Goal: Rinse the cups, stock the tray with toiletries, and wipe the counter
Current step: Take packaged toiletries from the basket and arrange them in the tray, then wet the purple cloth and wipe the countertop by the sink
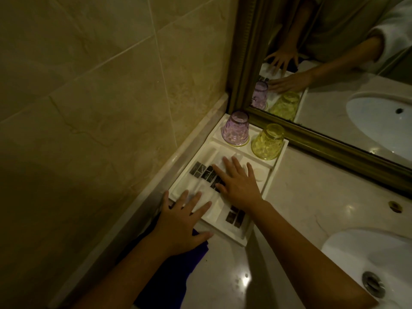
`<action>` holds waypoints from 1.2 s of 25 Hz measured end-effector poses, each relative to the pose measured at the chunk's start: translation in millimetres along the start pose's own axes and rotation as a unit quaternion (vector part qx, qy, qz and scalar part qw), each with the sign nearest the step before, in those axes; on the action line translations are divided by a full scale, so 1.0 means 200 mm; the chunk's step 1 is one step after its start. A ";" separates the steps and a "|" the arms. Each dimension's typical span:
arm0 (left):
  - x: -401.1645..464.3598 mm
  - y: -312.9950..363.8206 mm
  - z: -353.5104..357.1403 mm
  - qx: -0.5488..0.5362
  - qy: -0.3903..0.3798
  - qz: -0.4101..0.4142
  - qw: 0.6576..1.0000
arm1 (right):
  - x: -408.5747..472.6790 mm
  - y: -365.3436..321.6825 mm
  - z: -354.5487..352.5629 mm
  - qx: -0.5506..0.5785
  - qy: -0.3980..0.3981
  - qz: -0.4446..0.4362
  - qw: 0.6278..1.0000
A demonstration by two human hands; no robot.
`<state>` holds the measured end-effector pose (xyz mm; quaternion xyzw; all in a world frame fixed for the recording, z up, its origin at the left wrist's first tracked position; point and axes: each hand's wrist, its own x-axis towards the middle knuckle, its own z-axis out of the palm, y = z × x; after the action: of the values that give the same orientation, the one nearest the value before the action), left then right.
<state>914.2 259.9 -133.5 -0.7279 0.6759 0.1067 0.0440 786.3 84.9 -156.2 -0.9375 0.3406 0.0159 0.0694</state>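
Two cups stood upside down at the far end of your white tray (266, 198): the purple cup (235, 128) by the wall, the yellow cup (267, 142) just beside it. Your left hand (180, 219) lay flat, fingers spread, on white toiletry packets (201, 175) at the near end. Your right hand (238, 182) pressed flat on packets mid-tray. Beneath your left wrist lay a blue cloth (178, 275) on the counter (296, 197).

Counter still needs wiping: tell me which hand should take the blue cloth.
Left. The left hand lies right over the blue cloth beside the tray; the right hand rests flat farther in, on the packets.
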 end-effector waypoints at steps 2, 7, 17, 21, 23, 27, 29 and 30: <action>-0.01 0.00 0.01 0.000 0.003 0.001 1.000 | 0.00 0.00 0.02 -0.009 -0.009 -0.007 1.000; -0.01 0.02 -0.04 -0.010 -0.037 -0.009 0.999 | -0.01 -0.01 -0.03 -0.010 -0.042 0.001 0.999; -0.49 -0.14 0.01 -0.177 0.047 -0.054 0.982 | -0.70 -0.61 -0.12 0.172 0.153 0.005 0.973; -0.54 -0.16 0.12 -0.072 -0.052 -0.069 0.994 | -0.79 -0.87 0.05 0.150 0.001 0.052 0.987; -0.54 -0.14 0.15 -0.062 -0.068 -0.083 0.992 | -0.78 -0.91 0.09 0.096 0.015 0.056 0.994; -0.57 -0.13 0.17 -0.043 -0.053 -0.083 0.994 | -0.81 -0.94 0.07 0.062 0.040 0.064 0.995; -0.60 -0.13 0.16 -0.041 -0.037 -0.069 0.996 | -0.83 -0.96 0.07 0.083 0.061 0.074 0.992; -0.62 -0.13 0.15 -0.047 -0.019 -0.061 0.997 | -0.84 -0.97 0.07 0.094 0.066 0.075 0.991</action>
<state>929.2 389.5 -138.4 -0.7670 0.6235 0.1491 0.0290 781.8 341.3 -133.1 -0.8977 0.4134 -0.0736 0.1335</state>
